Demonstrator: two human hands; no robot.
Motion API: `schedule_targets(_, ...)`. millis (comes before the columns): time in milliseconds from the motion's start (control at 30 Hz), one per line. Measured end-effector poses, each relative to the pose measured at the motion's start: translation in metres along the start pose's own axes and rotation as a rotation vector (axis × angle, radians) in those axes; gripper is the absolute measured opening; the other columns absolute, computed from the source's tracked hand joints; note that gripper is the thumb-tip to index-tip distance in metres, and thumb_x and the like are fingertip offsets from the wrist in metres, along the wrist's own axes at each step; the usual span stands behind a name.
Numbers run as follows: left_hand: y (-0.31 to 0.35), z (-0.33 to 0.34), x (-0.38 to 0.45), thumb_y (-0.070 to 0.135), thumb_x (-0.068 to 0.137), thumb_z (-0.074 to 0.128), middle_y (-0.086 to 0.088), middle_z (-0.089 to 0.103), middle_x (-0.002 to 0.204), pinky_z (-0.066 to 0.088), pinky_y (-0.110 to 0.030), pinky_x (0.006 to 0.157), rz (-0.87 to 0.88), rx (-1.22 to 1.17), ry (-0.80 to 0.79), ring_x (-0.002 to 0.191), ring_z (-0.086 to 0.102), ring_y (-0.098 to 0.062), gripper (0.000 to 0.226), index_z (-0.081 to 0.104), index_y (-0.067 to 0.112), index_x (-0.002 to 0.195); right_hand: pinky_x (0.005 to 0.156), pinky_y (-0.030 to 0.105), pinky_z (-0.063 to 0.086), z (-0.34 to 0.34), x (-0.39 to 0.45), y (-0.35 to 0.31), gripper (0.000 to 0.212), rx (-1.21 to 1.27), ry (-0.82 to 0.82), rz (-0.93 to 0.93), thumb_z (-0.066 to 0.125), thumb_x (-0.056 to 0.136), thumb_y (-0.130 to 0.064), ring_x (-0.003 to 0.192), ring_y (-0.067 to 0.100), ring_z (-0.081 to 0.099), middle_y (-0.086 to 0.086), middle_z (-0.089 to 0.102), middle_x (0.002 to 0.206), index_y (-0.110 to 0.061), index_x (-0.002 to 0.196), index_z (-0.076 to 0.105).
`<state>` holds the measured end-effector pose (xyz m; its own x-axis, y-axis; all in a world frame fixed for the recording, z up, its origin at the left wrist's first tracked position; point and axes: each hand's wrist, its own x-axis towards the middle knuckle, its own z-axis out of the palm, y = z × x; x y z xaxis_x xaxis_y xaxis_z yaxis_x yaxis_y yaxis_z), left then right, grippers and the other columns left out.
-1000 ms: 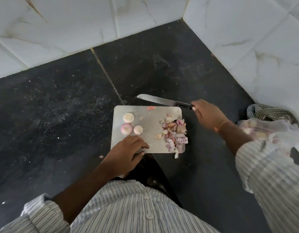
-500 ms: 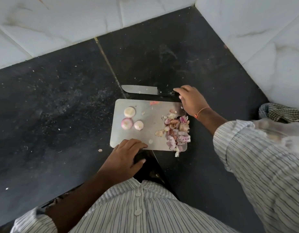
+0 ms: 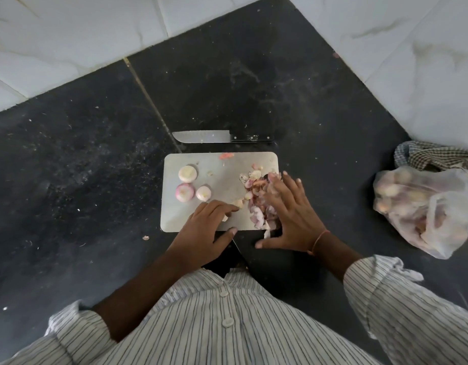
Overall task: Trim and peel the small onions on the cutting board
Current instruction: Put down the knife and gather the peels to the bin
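A steel cutting board (image 3: 217,172) lies on the dark stone counter. Three peeled small onions (image 3: 186,173) (image 3: 185,192) (image 3: 203,193) sit at its left. A pile of pink onion skins (image 3: 256,196) covers its right side. My right hand (image 3: 288,217) lies flat with spread fingers over the skins, pressing on them. My left hand (image 3: 204,230) rests on the board's near edge, its fingers loosely bent and touching a skin scrap. The knife (image 3: 222,137) lies alone on the counter just behind the board.
A thin plastic bag of unpeeled onions (image 3: 422,209) sits at the right, with a checked cloth (image 3: 433,156) behind it. White marble-tiled walls (image 3: 69,43) close the counter at the back and right. A skin scrap (image 3: 146,237) lies left of the board.
My right hand let go of the knife behind the board and came down flat onto the skin pile. My left hand slid slightly right along the near edge.
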<state>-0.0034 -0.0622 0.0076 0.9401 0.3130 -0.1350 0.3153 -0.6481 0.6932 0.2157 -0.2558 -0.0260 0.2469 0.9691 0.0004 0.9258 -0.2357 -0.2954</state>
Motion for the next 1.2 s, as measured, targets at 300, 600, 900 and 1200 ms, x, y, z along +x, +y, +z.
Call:
schedule_targets(300,-0.012,-0.014,-0.003,0.036,0.098,0.074,0.015,0.057,0.129,0.046,-0.030,0.105,-0.062,0.012,0.099,0.121,0.052,-0.011,0.046,0.057,0.029,0.140,0.129,0.063,0.017,0.009,0.059,0.004,0.104,-0.066,-0.072,-0.154,0.048,0.080,-0.096,0.162,0.043,0.011,0.011,0.016,0.176,-0.039,0.165,0.031)
schedule_targets(600,-0.009,-0.007,-0.002,0.033,0.102,0.070,0.020,0.063,0.124,0.046,-0.020,0.102,-0.157,-0.119,0.110,0.120,0.059,-0.009,0.038,0.060,0.031,0.139,0.081,0.042,0.054,0.018,0.089,0.004,0.039,-0.075,0.092,-0.151,0.057,0.102,-0.058,0.104,0.028,0.057,0.009,0.064,0.121,-0.022,0.111,0.070)
schedule_targets(900,0.007,0.002,0.021,0.018,0.115,0.047,-0.007,0.076,0.106,0.056,-0.035,0.082,-0.751,-1.027,0.183,0.088,0.069,-0.019,0.028,0.075,0.015,0.120,0.058,0.030,0.031,0.004,0.103,-0.014,0.041,0.106,0.110,0.000,0.062,0.105,-0.046,0.069,0.021,0.045,0.002,0.049,0.080,-0.021,0.078,0.046)
schedule_targets(1200,0.042,0.007,0.029,0.041,0.107,0.041,-0.011,0.075,0.126,0.052,-0.047,0.104,-1.001,-1.797,-0.058,0.115,0.071,-0.029,0.047,0.070,0.012,0.129,0.061,0.028,0.026,-0.033,0.070,-0.095,0.030,0.393,0.287,0.109,0.069,0.098,-0.043,0.071,0.008,0.038,-0.006,0.052,0.084,-0.016,0.088,0.062)
